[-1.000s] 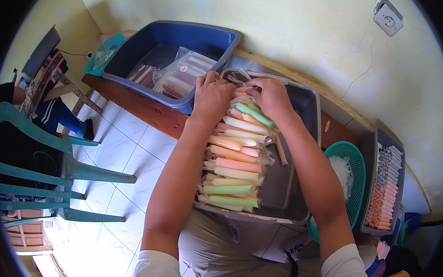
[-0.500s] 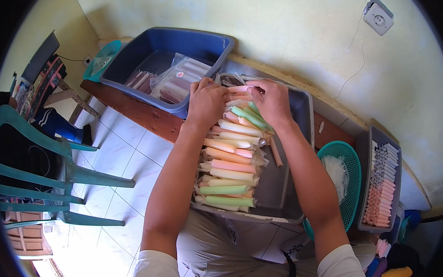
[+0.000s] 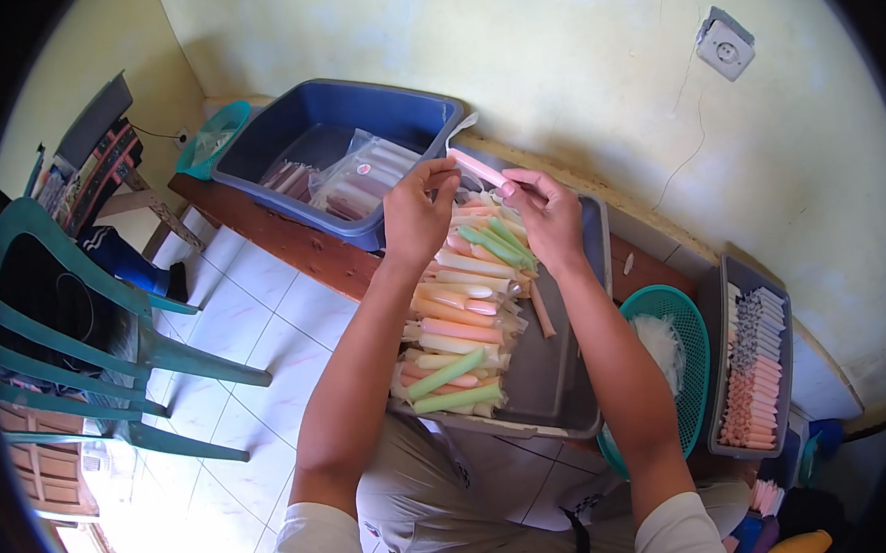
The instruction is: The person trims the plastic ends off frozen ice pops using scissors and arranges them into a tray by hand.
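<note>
Perhaps the biggest danger was a slip of the pink stick [image 3: 478, 165], because the right hand [image 3: 548, 216] had only its thumb and fingertips pinched closed on the near right end. The left hand [image 3: 421, 210] was at the far left end with its fingers curled and partly bent; I could not tell whether they truly pressed the stick. The stick was raised over the far end of the gray tray [image 3: 544, 386], and a hard pull or squeeze there might have torn its thin wrapping (so it seemed to me). If it fell, it could have rolled over the pile of colored sticks [image 3: 460, 311], which lay loosely and unevenly below. On the far left, the blue basin [image 3: 410, 118] stood close to the left hand, so its rim narrowed the room for that wrist. To the right, beyond the right forearm, were a green basket [image 3: 691, 389] with clear plastic [image 3: 657, 340] and a narrow crate [image 3: 745, 451] of wrapped pieces.
</note>
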The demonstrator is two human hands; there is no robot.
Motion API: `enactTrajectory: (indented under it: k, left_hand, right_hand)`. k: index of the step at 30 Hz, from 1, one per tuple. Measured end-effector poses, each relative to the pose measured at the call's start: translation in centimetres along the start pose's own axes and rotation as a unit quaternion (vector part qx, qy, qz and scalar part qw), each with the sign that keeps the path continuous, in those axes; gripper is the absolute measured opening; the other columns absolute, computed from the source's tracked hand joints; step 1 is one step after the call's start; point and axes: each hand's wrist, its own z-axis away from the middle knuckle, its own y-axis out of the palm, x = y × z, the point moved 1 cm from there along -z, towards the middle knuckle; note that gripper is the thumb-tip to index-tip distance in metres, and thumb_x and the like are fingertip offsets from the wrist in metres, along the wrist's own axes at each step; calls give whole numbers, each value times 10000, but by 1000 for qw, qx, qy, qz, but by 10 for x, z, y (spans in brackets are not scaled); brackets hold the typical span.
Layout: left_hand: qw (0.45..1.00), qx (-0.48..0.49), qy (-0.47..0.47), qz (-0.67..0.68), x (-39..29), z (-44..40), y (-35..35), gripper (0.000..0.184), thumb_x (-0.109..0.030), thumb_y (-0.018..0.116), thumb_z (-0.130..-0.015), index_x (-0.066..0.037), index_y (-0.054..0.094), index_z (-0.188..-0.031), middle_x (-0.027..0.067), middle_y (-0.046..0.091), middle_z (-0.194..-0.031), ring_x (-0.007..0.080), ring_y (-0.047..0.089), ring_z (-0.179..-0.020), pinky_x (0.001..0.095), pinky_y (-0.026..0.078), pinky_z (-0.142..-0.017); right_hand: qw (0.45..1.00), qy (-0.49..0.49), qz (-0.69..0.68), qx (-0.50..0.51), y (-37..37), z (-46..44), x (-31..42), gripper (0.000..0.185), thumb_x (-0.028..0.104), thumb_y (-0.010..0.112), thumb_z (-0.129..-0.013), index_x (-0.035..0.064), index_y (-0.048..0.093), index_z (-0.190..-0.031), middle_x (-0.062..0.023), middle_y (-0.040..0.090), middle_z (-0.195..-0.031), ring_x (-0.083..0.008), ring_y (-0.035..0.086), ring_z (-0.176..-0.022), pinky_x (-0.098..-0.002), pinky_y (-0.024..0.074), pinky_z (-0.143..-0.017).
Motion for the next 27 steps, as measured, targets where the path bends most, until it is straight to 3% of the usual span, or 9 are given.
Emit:
enactTrajectory:
  k: [1, 3, 6, 9, 16, 20, 27]
  left_hand:
    - [1000, 0, 2, 1, -3, 1, 1, 232, -83, 726, -992, -10, 762, -1209, 151, 821, -1087, 238, 805, -948, 376, 614, -834]
    - [984, 6, -63, 169, -14, 3, 4, 297, -84, 740, -1009, 44, 710, -1275, 146, 821, -1111, 165, 785, -981, 324, 610, -889]
    - [970, 35, -86, 226, -37, 9, 2, 348, -66, 743, -1016, 80, 663, -1322, 163, 809, -1130, 161, 769, -1006, 301, 610, -914]
    - [967, 85, -76, 229, -46, 14, 3, 358, -44, 740, -1014, 79, 651, -1338, 175, 799, -1142, 179, 768, -1036, 310, 614, -918]
    - [951, 184, -51, 242, -94, 38, 5, 336, -26, 719, -1023, 90, 647, -1329, 169, 793, -1139, 178, 761, -1080, 313, 611, -948]
    - [949, 251, -40, 188, -108, 45, 19, 322, -18, 685, -1041, 96, 640, -1339, 169, 785, -1174, 191, 764, -1080, 317, 614, -955]
    - [935, 285, -41, 208, -143, 77, 57, 343, -26, 703, -1031, 83, 644, -1352, 166, 786, -1177, 186, 764, -1076, 323, 617, -954]
  right_hand:
    - [1000, -4, -16, 5, -1, 4, 3, 235, 126, 767, -1007, -7, 774, -1201, -115, 824, -1088, -153, 785, -1015, -298, 608, -894]
    - [999, -32, -18, 18, -3, 14, 14, 244, 122, 765, -1008, -1, 768, -1219, -112, 823, -1099, -157, 783, -1036, -302, 610, -910]
    - [998, -41, -23, 46, -11, 33, 35, 304, 94, 750, -1013, 13, 737, -1305, -122, 805, -1176, -171, 772, -1099, -320, 616, -957]
    - [997, -40, -26, 63, -22, 51, 50, 434, 24, 747, -992, 27, 682, -1421, -153, 755, -1306, -198, 762, -1134, -336, 620, -991]
    - [996, -57, -21, 59, -56, 91, 78, 507, -28, 720, -983, 48, 639, -1477, -161, 738, -1356, -210, 741, -1185, -351, 633, -1008]
    - [995, -87, -5, 53, -85, 111, 89, 544, -40, 719, -973, 55, 617, -1500, -161, 758, -1316, -219, 757, -1164, -351, 642, -996]
    - [994, -87, 49, 30, -133, 142, 93, 549, -28, 727, -972, 76, 619, -1501, -167, 759, -1308, -249, 774, -1140, -357, 646, -988]
